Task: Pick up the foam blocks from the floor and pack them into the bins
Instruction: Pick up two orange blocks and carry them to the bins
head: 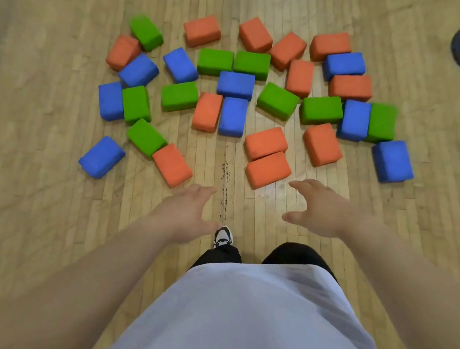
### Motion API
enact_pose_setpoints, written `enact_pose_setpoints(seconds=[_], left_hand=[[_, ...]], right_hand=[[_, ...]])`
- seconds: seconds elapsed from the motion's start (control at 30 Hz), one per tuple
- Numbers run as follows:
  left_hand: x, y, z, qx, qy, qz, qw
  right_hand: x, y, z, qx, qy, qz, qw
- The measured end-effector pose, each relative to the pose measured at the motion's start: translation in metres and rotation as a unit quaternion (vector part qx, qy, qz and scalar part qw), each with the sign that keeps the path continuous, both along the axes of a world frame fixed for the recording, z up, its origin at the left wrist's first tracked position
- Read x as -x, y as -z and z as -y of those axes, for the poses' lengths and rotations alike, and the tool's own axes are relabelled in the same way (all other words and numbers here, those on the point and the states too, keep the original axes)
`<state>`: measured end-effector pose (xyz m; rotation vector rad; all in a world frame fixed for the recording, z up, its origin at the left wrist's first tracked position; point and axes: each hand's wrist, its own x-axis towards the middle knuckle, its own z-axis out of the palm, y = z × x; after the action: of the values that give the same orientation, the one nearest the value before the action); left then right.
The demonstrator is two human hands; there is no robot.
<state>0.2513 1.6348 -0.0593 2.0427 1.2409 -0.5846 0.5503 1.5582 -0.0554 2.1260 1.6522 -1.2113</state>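
Currently reach phase, likely early. Left hand (187,212), right hand (322,209) over floor (43,187), each grip spread wide, empty. Next: descend, clasp nearest orange foam block (267,170). Bins not visible.

The scene is taken in through a single wide-angle view worn at head height and aimed forward and steeply down at the wooden floor (45,159). The near edge is filled by the person's own shirt (240,313) and forearms, and the left hand (184,212) and right hand (322,209) are caught at mid-frame. The scattered foam blocks (235,85) are framed beyond them, across the far half.
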Motion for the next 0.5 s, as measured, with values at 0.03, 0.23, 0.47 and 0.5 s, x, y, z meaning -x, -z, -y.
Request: enact_pose_setpoints(seconds=[0.03, 0.23, 0.47, 0.5], left_hand=[[-0.008, 0.000, -0.017, 0.002, 0.006, -0.005, 1.000], [-0.065, 0.020, -0.099, 0.032, 0.011, -0.008, 0.999], [-0.163, 0.052, -0.177, 0.061, -0.064, -0.015, 0.996], [-0.174, 0.055, -0.189, 0.062, -0.078, -0.012, 0.995]], right_hand=[[-0.006, 0.004, -0.012, 0.006, 0.006, -0.003, 1.000], [-0.068, 0.026, -0.082, 0.018, 0.026, -0.010, 0.999], [-0.168, 0.078, -0.185, 0.052, 0.005, -0.037, 0.998], [-0.179, 0.084, -0.200, 0.059, 0.002, -0.042, 0.997]])
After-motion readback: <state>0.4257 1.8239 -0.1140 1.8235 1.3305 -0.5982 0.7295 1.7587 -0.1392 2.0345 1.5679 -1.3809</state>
